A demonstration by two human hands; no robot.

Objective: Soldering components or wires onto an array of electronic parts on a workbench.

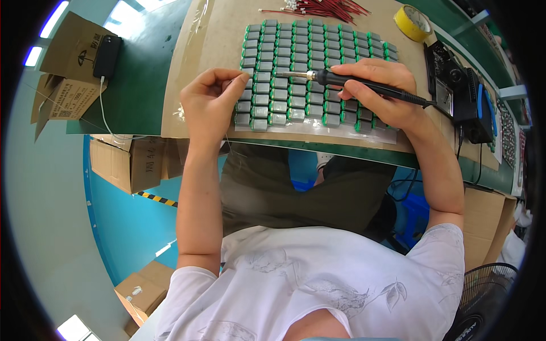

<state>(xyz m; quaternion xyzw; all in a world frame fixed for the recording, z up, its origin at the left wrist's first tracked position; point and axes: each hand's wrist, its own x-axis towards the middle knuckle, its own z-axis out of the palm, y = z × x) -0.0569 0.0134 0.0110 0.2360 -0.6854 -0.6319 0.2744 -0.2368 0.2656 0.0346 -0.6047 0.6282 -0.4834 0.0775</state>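
My right hand (382,85) grips a soldering iron (347,78) with a black handle, held like a pen. The metal tip points left, over rows of small grey blocks with green circuit boards (297,101). My left hand (211,101) is closed in a pinch at the left edge of these rows, close to the iron's tip. A fine strand that looks like solder wire (228,142) trails below it; its end between the fingertips is too small to make out. The blocks lie in a grid on a pale sheet on the brown-covered table.
Red wires (330,7) with white connectors lie at the far side. Yellow tape (413,24) sits far right, beyond a black soldering station (463,96). At left, a phone (107,57) on a white cable leans against an open carton (68,74). A fan (483,295) stands lower right.
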